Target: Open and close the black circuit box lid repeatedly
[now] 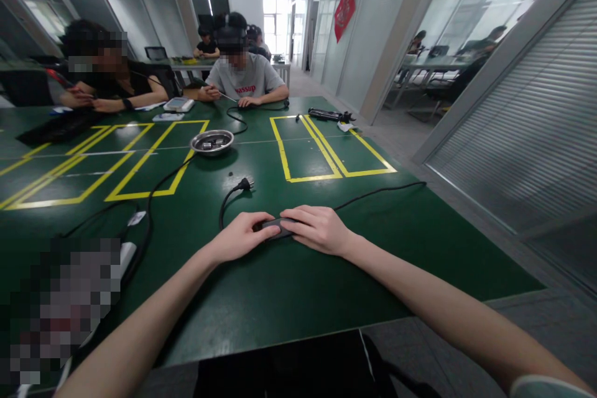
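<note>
Both my hands meet on a small black block (276, 227) that lies flat on the green bench (298, 298), close to the near edge and about midway along it. It rests on the bench rather than in the air, so the surface carries its weight and I can steady it from both ends at once.

My left hand (240, 239) comes in from the left with the thumb laid along the top of the block and the fingers closed round its left end. My right hand (319, 230) lies over the right end, palm down, with its fingers curled over the block and hiding most of it. Both sets of fingers are closed on the block; only a short dark strip shows between them.

Both forearms are stretched forward and angle inward from the near edge, with the wrists low, just above the bench.

A cord (222, 211) loops away from my left hand to a plug (243, 185) lying loose, unconnected, toward the middle of the bench. A thin cable (382, 190) runs from under my right hand toward the right edge, lying slack.

Further in, a metal bowl (212, 142) sits beside yellow tape (298, 178). A person in a grey shirt (245, 78) sits at the far edge.
</note>
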`<action>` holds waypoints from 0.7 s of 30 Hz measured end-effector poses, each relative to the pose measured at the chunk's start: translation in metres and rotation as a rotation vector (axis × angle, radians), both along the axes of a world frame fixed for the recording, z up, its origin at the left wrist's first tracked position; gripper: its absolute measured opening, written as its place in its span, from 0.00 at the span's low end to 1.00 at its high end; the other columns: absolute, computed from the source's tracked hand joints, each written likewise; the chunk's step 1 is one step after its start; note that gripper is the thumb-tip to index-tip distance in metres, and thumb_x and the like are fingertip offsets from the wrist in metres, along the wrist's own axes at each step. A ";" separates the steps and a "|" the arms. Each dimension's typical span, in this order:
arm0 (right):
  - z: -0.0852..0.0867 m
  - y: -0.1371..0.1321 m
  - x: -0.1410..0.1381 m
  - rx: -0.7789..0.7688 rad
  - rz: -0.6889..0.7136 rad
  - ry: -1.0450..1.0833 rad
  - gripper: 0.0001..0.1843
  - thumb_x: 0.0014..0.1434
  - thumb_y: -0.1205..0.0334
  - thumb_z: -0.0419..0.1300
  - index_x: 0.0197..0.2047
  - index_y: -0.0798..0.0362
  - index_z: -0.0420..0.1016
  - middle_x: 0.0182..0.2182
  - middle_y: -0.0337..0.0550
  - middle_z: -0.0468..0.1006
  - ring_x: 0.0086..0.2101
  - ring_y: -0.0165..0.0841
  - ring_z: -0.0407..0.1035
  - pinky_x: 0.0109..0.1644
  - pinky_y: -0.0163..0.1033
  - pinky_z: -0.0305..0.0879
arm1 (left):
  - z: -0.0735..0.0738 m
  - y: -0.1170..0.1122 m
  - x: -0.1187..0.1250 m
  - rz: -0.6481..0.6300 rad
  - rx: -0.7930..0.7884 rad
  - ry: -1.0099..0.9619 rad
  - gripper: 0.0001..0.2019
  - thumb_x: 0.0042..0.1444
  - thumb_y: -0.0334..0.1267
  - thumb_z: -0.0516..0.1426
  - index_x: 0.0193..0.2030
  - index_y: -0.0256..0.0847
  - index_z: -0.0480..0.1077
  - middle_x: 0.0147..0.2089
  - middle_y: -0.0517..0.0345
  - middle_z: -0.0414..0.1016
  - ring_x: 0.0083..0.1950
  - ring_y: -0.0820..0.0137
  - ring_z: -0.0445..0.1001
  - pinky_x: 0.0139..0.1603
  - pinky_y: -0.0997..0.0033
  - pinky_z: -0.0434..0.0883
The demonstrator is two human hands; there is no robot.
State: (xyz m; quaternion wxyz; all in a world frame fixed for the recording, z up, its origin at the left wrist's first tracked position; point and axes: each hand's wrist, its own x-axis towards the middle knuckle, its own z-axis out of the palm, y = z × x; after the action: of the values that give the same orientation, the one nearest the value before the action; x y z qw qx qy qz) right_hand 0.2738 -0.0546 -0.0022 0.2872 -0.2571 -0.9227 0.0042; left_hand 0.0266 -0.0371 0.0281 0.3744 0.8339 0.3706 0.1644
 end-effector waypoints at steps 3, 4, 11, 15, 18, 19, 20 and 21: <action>0.002 0.003 -0.001 -0.101 0.014 0.010 0.18 0.68 0.56 0.59 0.58 0.50 0.75 0.53 0.53 0.80 0.50 0.41 0.75 0.50 0.45 0.74 | -0.003 0.001 -0.002 0.012 0.211 0.059 0.17 0.65 0.52 0.57 0.46 0.40 0.78 0.40 0.54 0.80 0.39 0.65 0.75 0.42 0.70 0.69; 0.002 0.003 -0.002 -0.164 -0.014 0.028 0.20 0.66 0.53 0.62 0.59 0.50 0.75 0.52 0.52 0.80 0.48 0.41 0.76 0.50 0.45 0.74 | -0.004 0.001 -0.003 0.004 0.285 0.085 0.17 0.65 0.51 0.57 0.47 0.40 0.78 0.40 0.54 0.79 0.40 0.64 0.75 0.42 0.69 0.70; 0.000 0.003 -0.005 -0.439 -0.223 0.137 0.16 0.64 0.55 0.66 0.52 0.52 0.82 0.39 0.47 0.84 0.36 0.37 0.76 0.42 0.40 0.69 | -0.009 0.003 -0.004 0.005 0.385 0.151 0.16 0.66 0.49 0.56 0.52 0.42 0.75 0.46 0.51 0.80 0.45 0.61 0.77 0.48 0.65 0.72; 0.000 0.004 -0.003 -0.373 -0.143 0.141 0.18 0.65 0.53 0.64 0.54 0.54 0.81 0.41 0.50 0.85 0.39 0.39 0.76 0.45 0.43 0.70 | -0.010 0.002 -0.002 0.010 0.324 0.107 0.15 0.69 0.46 0.53 0.52 0.42 0.74 0.48 0.51 0.81 0.48 0.60 0.78 0.50 0.63 0.72; -0.002 0.006 -0.002 -0.340 -0.077 0.140 0.20 0.65 0.53 0.64 0.56 0.54 0.80 0.41 0.50 0.84 0.39 0.39 0.76 0.45 0.43 0.71 | -0.012 0.000 0.000 0.008 0.342 0.105 0.14 0.68 0.45 0.54 0.52 0.41 0.74 0.48 0.51 0.81 0.48 0.60 0.77 0.51 0.62 0.72; -0.002 0.006 -0.001 -0.330 -0.086 0.151 0.19 0.66 0.53 0.64 0.55 0.54 0.80 0.40 0.49 0.84 0.38 0.39 0.76 0.45 0.43 0.72 | -0.012 0.000 0.000 0.010 0.343 0.108 0.14 0.68 0.45 0.55 0.52 0.41 0.74 0.48 0.51 0.81 0.48 0.60 0.77 0.51 0.62 0.72; -0.003 0.005 -0.001 -0.321 -0.103 0.161 0.17 0.67 0.54 0.62 0.55 0.53 0.80 0.40 0.49 0.84 0.38 0.38 0.76 0.45 0.43 0.72 | -0.012 -0.001 0.001 0.014 0.340 0.111 0.14 0.67 0.46 0.55 0.52 0.41 0.74 0.48 0.51 0.81 0.48 0.60 0.78 0.51 0.62 0.72; -0.002 0.005 0.000 -0.313 -0.113 0.163 0.16 0.69 0.55 0.60 0.55 0.52 0.80 0.39 0.49 0.84 0.38 0.38 0.76 0.46 0.43 0.72 | -0.012 -0.002 0.002 0.020 0.336 0.113 0.14 0.67 0.46 0.55 0.52 0.41 0.74 0.48 0.51 0.81 0.47 0.60 0.78 0.50 0.63 0.72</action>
State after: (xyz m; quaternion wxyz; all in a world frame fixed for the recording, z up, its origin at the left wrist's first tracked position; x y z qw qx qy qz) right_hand 0.2735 -0.0496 -0.0045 0.3173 -0.3488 -0.8686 0.1525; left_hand 0.0282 -0.0388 0.0164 0.2067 0.8889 0.3668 0.1805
